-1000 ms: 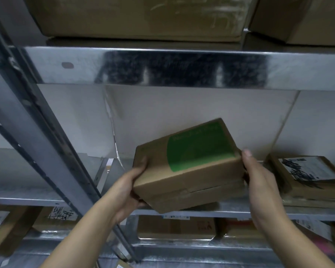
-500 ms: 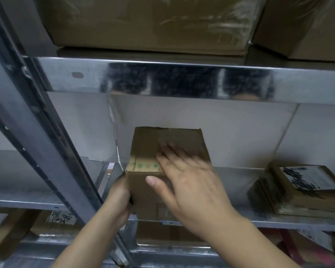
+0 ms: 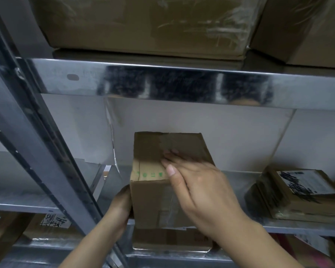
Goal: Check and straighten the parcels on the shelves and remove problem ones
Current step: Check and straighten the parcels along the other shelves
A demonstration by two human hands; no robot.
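We see a brown cardboard box (image 3: 155, 200) standing on the middle metal shelf (image 3: 238, 182), its near face at the shelf's front edge and its taped top tilted into view. Our left hand (image 3: 122, 206) cups the box's lower left side, fingers curled round that edge with the tips hidden, while our right hand (image 3: 201, 190) lies flat on top — fingers straight, gripping nothing. To the right, well apart, sits a stack of flat parcels (image 3: 298, 196) (top label scribbled over in black). Large cartons (image 3: 143, 26) fill the shelf above.

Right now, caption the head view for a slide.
Left hand holds a cardboard box on a shelf; right hand presses its top.
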